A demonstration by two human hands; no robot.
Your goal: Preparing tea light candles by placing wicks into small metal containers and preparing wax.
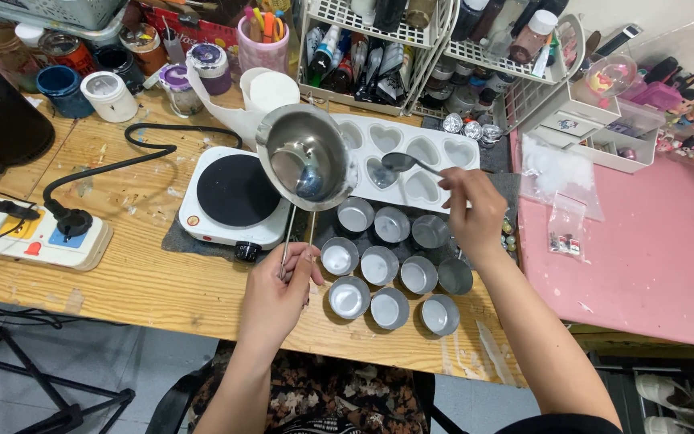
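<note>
Small steel melting pot (305, 157) tilted over a white heart-shaped silicone mould tray (411, 161).

The left hand (276, 293) is closed around the pot's thin wire handle, holding it above the wooden table (130, 273), beside the white electric hotplate (234, 193). The right hand (474, 210) pinches a metal spoon (405, 163) (bowl over the mould's hearts). Round empty metal tins (391, 269) sit in rows just below.

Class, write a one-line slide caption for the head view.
Left hand tilts a steel pot by its handle while right hand holds a spoon over a heart mould, above round tins.
</note>
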